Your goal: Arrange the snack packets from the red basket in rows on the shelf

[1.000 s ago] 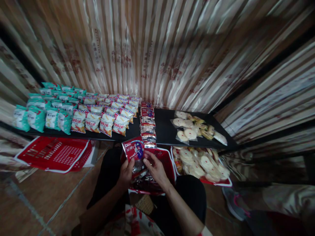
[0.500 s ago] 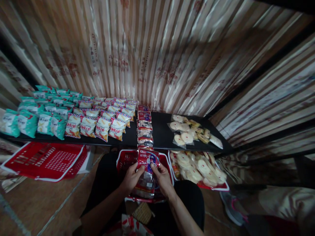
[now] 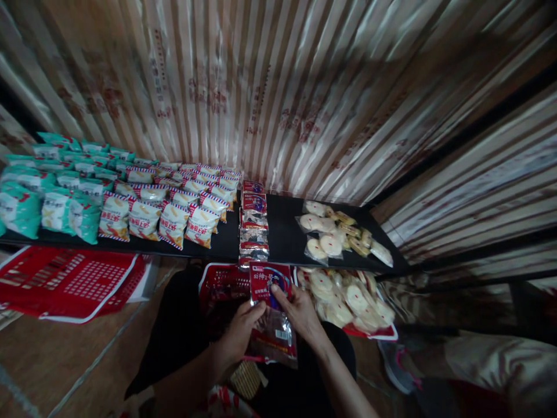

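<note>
Held up over a red plastic basket with perforated walls (image 3: 221, 277), near the front edge of a long black shelf (image 3: 282, 232): a flat, glossy red plastic pouch with white lettering and a dark blue patch (image 3: 266, 284). Pinched at its left side by the left hand (image 3: 241, 328), thumb to the front; gripped at its right by the right hand (image 3: 303, 313), thumb across the printed panel, fingertips hidden behind (impossible to tell whether a second pouch, see-through and barcoded, lies beneath). Likely light, limp and slightly slippery, judging by the thin, shiny film; probably apt to bend in the middle, hardly fragile. Best taken, by all appearances, along the upper side edges, flat between thumb and fingers, without squeezing the filling. Ahead on the shelf: a narrow column of similar red-and-silver plastic pouches (image 3: 253, 217), running front to back. Close on its left: plump white snack bags with striped seams (image 3: 202, 225). On its right: a strip of black surface before round cream-coloured discs in clear wrap (image 3: 331, 244), offering the most sideways room. Worth avoiding, lower right: the white rim of a second red basket (image 3: 387, 334), heaped with similar discs.
</note>
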`<state>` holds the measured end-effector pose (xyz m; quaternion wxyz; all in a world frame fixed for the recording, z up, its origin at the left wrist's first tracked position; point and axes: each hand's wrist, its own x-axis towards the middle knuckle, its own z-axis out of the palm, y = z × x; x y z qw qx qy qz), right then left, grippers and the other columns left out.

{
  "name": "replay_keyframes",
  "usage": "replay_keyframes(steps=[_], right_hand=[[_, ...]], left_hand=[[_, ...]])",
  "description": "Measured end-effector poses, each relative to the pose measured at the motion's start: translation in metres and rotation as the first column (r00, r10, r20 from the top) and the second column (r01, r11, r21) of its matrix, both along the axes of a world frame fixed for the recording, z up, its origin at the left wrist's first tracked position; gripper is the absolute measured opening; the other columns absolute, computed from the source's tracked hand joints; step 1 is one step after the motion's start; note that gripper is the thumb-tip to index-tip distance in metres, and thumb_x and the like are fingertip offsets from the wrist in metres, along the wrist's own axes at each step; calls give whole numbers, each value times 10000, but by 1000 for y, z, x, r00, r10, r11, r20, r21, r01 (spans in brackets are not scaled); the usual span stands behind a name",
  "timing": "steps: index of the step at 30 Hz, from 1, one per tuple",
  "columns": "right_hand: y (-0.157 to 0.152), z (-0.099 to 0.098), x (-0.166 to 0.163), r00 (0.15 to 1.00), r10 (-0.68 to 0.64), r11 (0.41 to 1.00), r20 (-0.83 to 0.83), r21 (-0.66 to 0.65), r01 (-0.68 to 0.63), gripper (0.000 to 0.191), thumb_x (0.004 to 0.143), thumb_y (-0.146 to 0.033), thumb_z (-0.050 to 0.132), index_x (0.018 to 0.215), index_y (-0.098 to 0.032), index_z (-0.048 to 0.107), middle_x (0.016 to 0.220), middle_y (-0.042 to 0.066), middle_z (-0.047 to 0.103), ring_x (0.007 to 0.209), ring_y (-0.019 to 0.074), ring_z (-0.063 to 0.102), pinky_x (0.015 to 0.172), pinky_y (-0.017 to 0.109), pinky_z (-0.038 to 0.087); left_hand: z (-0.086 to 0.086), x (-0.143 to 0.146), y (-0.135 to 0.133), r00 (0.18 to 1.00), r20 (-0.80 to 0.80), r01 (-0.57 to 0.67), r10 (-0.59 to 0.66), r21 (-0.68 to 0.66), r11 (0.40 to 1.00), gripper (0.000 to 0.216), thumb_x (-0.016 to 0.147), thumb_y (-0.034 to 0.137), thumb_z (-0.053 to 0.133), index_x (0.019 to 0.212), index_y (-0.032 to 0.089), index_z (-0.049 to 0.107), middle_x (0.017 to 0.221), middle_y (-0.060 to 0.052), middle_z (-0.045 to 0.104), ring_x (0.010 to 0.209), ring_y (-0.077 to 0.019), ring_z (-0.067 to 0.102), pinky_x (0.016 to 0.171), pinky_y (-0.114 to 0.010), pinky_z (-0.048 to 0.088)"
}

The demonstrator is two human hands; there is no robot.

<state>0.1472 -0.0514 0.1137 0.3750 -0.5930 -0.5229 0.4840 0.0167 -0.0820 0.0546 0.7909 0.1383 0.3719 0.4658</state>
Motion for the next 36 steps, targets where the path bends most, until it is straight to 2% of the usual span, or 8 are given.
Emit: replay_keyframes(steps=[4, 9, 13, 16, 20, 26, 31, 36], right_hand=[[-3, -15, 0, 975, -77, 992, -208, -114, 54, 407, 731, -523, 663, 952, -181, 664, 841, 42, 706, 735, 203, 637, 685, 318, 505], [-3, -32, -3, 946, -177, 981, -273, -130, 146, 393, 707, -523, 687, 904, -184, 668, 838, 52, 710, 741, 212, 644, 683, 327, 512], [23, -32, 1, 925, -256, 965, -282, -124, 230, 370, 691, -533, 686, 862, -207, 645, 749, 20, 698, 613, 173, 613, 560, 277, 483], [56, -31, 7, 943, -274, 961, -190, -81, 263, 393, 667, -555, 685, 822, -199, 625, 694, 9, 677, 543, 148, 568, 499, 248, 442], [105, -38, 8, 964, -236, 971, -124, -2, 237, 474, 644, -586, 668, 868, -170, 625, 692, 16, 666, 554, 143, 560, 522, 247, 435], [156, -55, 1, 963, -237, 964, 131, 152, 217, 431, 737, -561, 540, 863, -160, 633, 700, 26, 657, 604, 158, 564, 572, 255, 423], [178, -58, -4, 875, -272, 956, 401, 219, 196, 366, 801, -464, 473, 951, -172, 637, 821, 52, 686, 706, 181, 608, 659, 277, 436], [185, -59, -11, 740, -286, 953, 609, 264, 151, 374, 853, -397, 442, 1071, -157, 629, 961, 101, 658, 828, 192, 611, 723, 280, 449]], left_hand=[[0, -7, 10, 994, -100, -42, 45, 36, 998, 431, 669, 505, 708, 875, 127, 681, 838, -78, 716, 768, -211, 658, 770, -326, 478], [2, -16, 27, 961, -276, 31, 3, 116, 993, 441, 693, 508, 678, 942, 145, 658, 918, -77, 706, 846, -213, 648, 776, -307, 483], [4, -11, 50, 912, -406, 32, 57, 210, 977, 352, 748, 411, 635, 1008, 173, 622, 962, -75, 695, 852, -196, 646, 773, -296, 490], [3, -6, 75, 833, -533, 13, 152, 293, 956, 266, 760, 285, 609, 1007, 187, 621, 967, -64, 691, 873, -181, 641, 797, -286, 484], [2, -5, 112, 677, -704, 32, 214, 318, 947, 200, 768, 185, 540, 937, 181, 647, 879, -42, 693, 839, -168, 641, 787, -280, 487], [6, -10, 157, 489, -854, 92, 177, 253, 963, 249, 796, 163, 505, 999, 198, 647, 852, -27, 706, 800, -156, 653, 755, -260, 485], [17, -16, 176, 344, -929, 101, 140, 185, 978, 340, 810, 167, 509, 1140, 189, 585, 932, -52, 713, 872, -173, 655, 780, -267, 465], [23, -16, 179, 276, -949, 139, 155, 199, 970, 368, 809, 155, 484, 1168, 171, 564, 935, -75, 714, 911, -207, 651, 799, -294, 444]])
